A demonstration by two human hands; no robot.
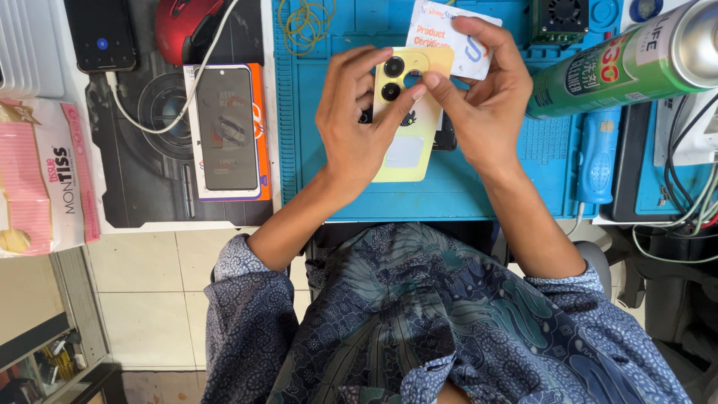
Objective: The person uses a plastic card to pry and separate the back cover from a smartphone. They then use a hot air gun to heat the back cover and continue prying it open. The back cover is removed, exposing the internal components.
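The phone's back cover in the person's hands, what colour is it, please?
Pale yellow back cover, seen in the head view.

Three phones point(407, 120) point(226, 129) point(100, 34); one spray can point(628, 67); one mouse point(183, 26).

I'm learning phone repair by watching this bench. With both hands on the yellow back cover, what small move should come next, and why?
Probably set the white card down first. The right hand pinches that card while its fingertip also presses by the camera rings of the yellow back cover, which the left hand grips above the blue mat. Freeing those fingers would give a steadier hold.
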